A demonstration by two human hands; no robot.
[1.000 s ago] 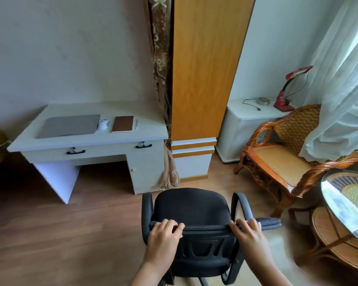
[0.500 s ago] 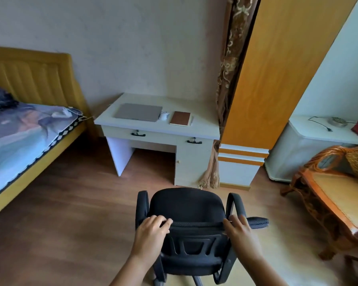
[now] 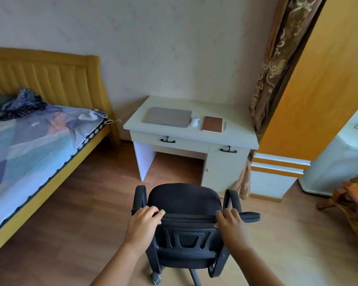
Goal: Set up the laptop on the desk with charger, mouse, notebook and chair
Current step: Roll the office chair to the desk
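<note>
Our left hand (image 3: 146, 220) and right hand (image 3: 232, 223) grip the chair (image 3: 184, 205) backrest, short of the worktop (image 3: 236, 120). Closed laptop (image 3: 167, 117), mouse (image 3: 194, 121) and notebook (image 3: 212, 124) lie there; we see no charger.

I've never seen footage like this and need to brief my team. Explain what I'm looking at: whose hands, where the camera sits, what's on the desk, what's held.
There is no machine here. A person wears one wide-angle camera on the head, looking forward and down, so you see their own two bare hands. The left hand and right hand both grip the top edge of a black office chair, from behind it. Ahead stands a white desk. On it lie a closed grey laptop, a white mouse and a brown notebook, side by side. A bed is on the left.
</note>
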